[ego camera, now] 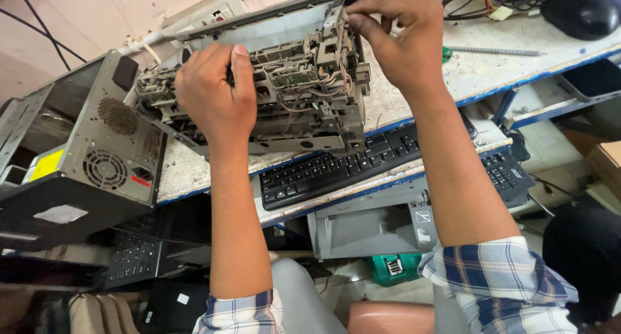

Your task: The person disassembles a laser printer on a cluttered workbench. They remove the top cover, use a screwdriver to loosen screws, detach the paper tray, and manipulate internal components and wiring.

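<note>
While L hand (217, 95) steadies | printer chassis (284, 95) long axis L-R | tilted

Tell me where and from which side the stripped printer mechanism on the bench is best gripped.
Probably by its two ends, from above. The printer mechanism is long, lies across the workbench, and its middle is full of loose wires and thin plastic parts. The left hand already clamps over the top of the left end; the right hand only pinches a small part at the upper right corner.
</note>
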